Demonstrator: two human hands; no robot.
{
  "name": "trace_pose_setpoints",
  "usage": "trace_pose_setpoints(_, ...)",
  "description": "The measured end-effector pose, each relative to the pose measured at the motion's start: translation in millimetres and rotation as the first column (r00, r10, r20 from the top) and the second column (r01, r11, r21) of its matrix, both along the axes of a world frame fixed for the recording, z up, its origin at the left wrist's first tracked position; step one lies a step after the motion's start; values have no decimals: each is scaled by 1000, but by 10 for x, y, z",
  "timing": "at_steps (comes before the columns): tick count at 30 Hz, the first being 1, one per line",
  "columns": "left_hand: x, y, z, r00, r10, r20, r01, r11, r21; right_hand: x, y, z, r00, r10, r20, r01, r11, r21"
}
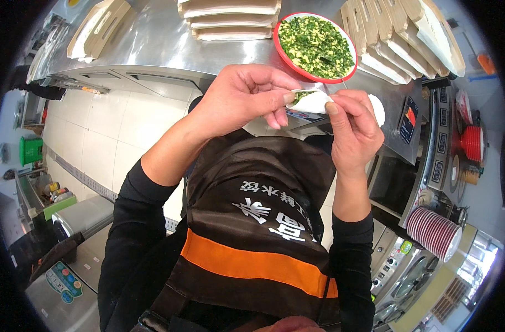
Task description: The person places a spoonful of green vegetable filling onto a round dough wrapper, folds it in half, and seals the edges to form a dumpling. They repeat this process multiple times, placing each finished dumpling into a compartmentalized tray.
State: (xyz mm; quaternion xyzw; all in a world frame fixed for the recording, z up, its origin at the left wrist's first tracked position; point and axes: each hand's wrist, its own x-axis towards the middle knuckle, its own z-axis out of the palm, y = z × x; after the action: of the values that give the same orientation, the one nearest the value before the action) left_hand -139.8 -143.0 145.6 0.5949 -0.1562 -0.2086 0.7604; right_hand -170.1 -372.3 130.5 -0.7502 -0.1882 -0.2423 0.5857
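A white dumpling wrapper point(312, 103) is folded over a green and yellow filling point(300, 97), which shows at its left end. My left hand point(252, 99) pinches that end between thumb and fingers. At the other end, the thumb and forefinger of my right hand point(354, 124) grip the dough edge. Just beyond my hands sits a red-rimmed bowl point(278, 47) heaped with chopped greens and yellow bits point(317, 47) that look like egg. A white round piece point(377, 110), perhaps another wrapper, is partly hidden behind my right hand.
Wooden trays lined with white stand at the back middle point(231, 20), right point(397, 37) and left point(99, 31) of the steel counter point(153, 41). A dark card or device point(409, 120) lies at right. Stacked red-and-white plates point(434, 233) stand farther right. Tiled floor point(107, 120) shows at left.
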Motion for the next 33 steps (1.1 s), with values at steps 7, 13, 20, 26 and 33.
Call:
trace_pose_setpoints(7, 32, 24, 56, 1000, -16, -16, 16, 1000, -3, -13, -9, 9, 1000, -22, -14, 22, 1000, -9)
trace_pose_setpoints(13, 25, -35, 45, 1000, -10, -15, 11, 999, 34, -7, 8, -18, 999, -4, -33, 5, 1000, 15)
trace_pose_setpoints(20, 56, 32, 29, 999, 2, 38, -2, 1000, -3, 14, -31, 1, 1000, -19, -3, 19, 999, 26)
trace_pose_setpoints(26, -38, -142, -153, 963, -18, 270, 56, 990, -133, 15, 15, 78, 1000, 5, 10, -6, 998, 54)
trace_pose_setpoints(33, -93, -298, -62, 899, -37, 436, 69, 996, -58, -96, 179, 140, 995, 96, 11, -96, 994, 54)
